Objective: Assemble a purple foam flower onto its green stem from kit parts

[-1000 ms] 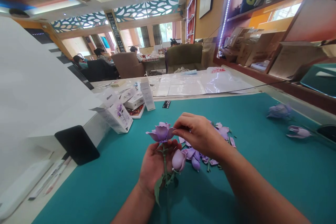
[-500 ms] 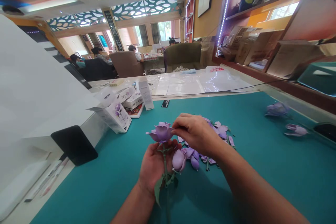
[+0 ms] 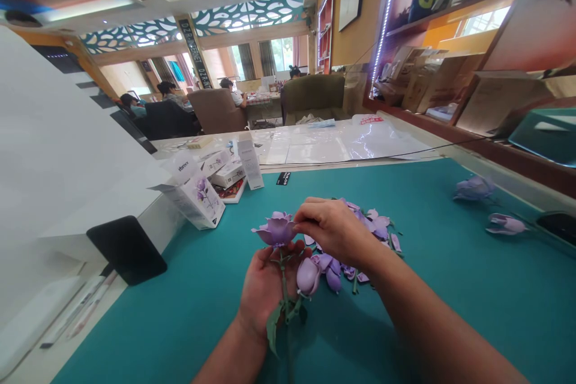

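Note:
My left hand [image 3: 261, 288] is wrapped round the green stem of a purple toy flower [image 3: 278, 230], held upright over the teal mat [image 3: 450, 288]. The stem also carries a closed purple bud [image 3: 308, 276] and green leaves. My right hand [image 3: 335, 229] pinches a petal at the right edge of the open bloom. Behind my right hand lies a pile of loose purple petals and small pieces [image 3: 375, 228] on the mat.
Two more purple flowers [image 3: 474, 188] [image 3: 504, 225] lie at the mat's right. Several small boxes [image 3: 200, 192] stand at the back left, next to a black pad [image 3: 126, 250] and a white sheet. Clear plastic covers the table behind. People sit at far tables.
Almost nothing has moved. My right hand has shifted slightly on the bloom's right petal, and the flower stays in my left hand.

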`<state>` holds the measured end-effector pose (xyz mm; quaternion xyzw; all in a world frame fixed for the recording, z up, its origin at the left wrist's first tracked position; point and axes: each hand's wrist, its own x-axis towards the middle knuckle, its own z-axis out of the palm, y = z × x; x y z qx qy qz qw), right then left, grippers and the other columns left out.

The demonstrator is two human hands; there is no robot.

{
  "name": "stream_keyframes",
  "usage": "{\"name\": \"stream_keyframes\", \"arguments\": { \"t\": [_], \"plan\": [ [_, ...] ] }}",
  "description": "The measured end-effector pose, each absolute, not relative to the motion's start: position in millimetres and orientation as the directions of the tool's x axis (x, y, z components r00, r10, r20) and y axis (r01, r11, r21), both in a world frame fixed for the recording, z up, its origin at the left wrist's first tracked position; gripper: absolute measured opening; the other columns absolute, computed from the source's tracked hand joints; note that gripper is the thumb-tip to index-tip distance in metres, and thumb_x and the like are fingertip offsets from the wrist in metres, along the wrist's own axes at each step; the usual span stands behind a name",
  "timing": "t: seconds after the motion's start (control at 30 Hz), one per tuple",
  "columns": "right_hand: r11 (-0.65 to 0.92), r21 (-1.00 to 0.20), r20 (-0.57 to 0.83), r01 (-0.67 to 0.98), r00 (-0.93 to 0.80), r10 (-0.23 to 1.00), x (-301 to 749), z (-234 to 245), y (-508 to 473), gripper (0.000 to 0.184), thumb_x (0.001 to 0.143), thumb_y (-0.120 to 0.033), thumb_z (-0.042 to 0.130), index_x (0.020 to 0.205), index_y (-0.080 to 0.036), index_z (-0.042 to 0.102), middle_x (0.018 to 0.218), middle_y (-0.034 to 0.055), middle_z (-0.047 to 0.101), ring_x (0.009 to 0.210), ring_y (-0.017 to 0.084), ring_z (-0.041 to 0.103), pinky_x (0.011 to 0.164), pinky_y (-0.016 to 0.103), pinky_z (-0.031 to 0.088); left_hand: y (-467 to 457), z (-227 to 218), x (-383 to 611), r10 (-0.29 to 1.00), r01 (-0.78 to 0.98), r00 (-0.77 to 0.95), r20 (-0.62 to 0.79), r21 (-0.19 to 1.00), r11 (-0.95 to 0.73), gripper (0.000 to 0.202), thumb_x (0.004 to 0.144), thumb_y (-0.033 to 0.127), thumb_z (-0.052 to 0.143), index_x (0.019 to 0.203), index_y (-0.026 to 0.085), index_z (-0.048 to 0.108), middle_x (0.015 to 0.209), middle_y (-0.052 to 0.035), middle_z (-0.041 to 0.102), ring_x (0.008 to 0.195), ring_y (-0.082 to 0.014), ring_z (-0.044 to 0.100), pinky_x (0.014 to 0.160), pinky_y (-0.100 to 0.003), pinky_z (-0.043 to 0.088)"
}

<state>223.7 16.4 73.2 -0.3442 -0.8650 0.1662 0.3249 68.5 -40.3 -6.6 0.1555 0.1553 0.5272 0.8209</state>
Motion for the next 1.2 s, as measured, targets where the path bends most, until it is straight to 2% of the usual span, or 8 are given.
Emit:
{"name": "stream_keyframes", "arguments": {
  "t": [0.33,0.5,0.6,0.73,0.8,0.9,1.03,1.2],
  "plan": [
    [0.715,-0.526,0.453,0.461,-0.560,0.694,223.2,69.0,20.0,0.011,0.082,-0.010,0.063,0.073,-0.017,0.065,0.074,-0.0013,0.063,0.070,0.010,0.056,0.062,0.021,0.036,-41.2,-9.3,69.7,0.918,-0.822,0.381,-0.108,0.414,0.390,0.029,0.086,0.028,0.047,0.086,0.013,0.072,0.088,-0.0110,0.072,0.097,-0.0313,0.066,0.088,-0.044,0.050],
    [0.708,-0.554,0.458,0.439,-0.549,0.699,221.4,66.3,21.3,0.011,0.081,-0.009,0.062,0.073,-0.017,0.065,0.074,-0.0001,0.063,0.071,0.011,0.057,0.063,0.022,0.038,-38.6,-10.0,67.8,0.910,-0.820,0.397,-0.122,0.399,0.412,0.027,0.086,0.026,0.049,0.086,0.012,0.071,0.088,-0.0099,0.073,0.093,-0.0277,0.067,0.081,-0.036,0.053],
    [0.677,-0.617,0.458,0.402,-0.515,0.724,222.8,66.6,21.7,0.003,0.081,-0.015,0.064,0.080,-0.018,0.065,0.080,0.0007,0.063,0.071,0.011,0.057,0.064,0.023,0.041,-37.7,-7.3,65.6,0.916,-0.823,0.380,-0.127,0.405,0.398,0.026,0.085,0.026,0.050,0.084,0.012,0.071,0.086,-0.0097,0.072,0.091,-0.0273,0.067,0.080,-0.035,0.053],
    [0.611,-0.715,0.483,0.341,-0.391,0.783,232.1,67.2,21.4,0.013,0.084,-0.029,0.060,0.092,-0.019,0.063,0.088,0.0035,0.064,0.074,0.013,0.057,0.063,0.025,0.043,-37.9,0.8,57.0,0.947,-0.860,0.288,-0.143,0.396,0.322,0.023,0.085,0.025,0.052,0.082,0.011,0.070,0.090,-0.0099,0.072,0.091,-0.0269,0.067,0.082,-0.037,0.052],
    [0.534,-0.773,0.423,0.343,-0.348,0.837,236.4,64.1,18.6,0.014,0.085,-0.031,0.055,0.082,-0.018,0.062,0.074,0.0009,0.061,0.066,0.013,0.055,0.059,0.024,0.042,-37.1,7.0,50.1,0.958,-0.874,0.245,-0.148,0.393,0.284,0.021,0.084,0.023,0.052,0.080,0.010,0.069,0.090,-0.0106,0.071,0.092,-0.0262,0.067,0.082,-0.037,0.053],
    [0.352,-0.868,0.171,0.350,-0.454,0.874,235.3,52.7,5.8,0.023,0.085,-0.032,0.052,0.066,-0.018,0.053,0.057,-0.0035,0.051,0.052,0.010,0.048,0.049,0.022,0.037,-32.8,18.7,40.0,0.972,-0.894,0.199,-0.124,0.384,0.232,0.021,0.083,0.021,0.050,0.079,0.011,0.068,0.091,-0.0107,0.071,0.092,-0.0255,0.066,0.081,-0.038,0.053],
    [0.132,-0.925,-0.169,0.357,-0.695,0.698,218.3,30.7,-25.3,0.025,0.084,-0.035,0.050,0.068,-0.016,0.057,0.053,-0.0040,0.049,0.044,0.008,0.046,0.043,0.019,0.033,-23.1,34.5,34.3,0.984,-0.897,0.174,-0.048,0.404,0.178,0.021,0.082,0.023,0.051,0.079,0.012,0.069,0.091,-0.0106,0.071,0.090,-0.0265,0.065,0.078,-0.040,0.053],
    [0.113,-0.968,-0.108,0.226,-0.773,0.625,194.3,7.8,-53.3,0.021,0.080,-0.035,0.055,0.075,-0.016,0.060,0.065,-0.0012,0.057,0.047,0.007,0.045,0.043,0.019,0.032,-15.7,46.0,38.9,0.993,-0.889,0.117,-0.009,0.444,0.109,0.022,0.083,0.022,0.051,0.077,0.011,0.069,0.088,-0.0102,0.072,0.087,-0.0231,0.067,0.076,-0.034,0.055]
  ]
}}
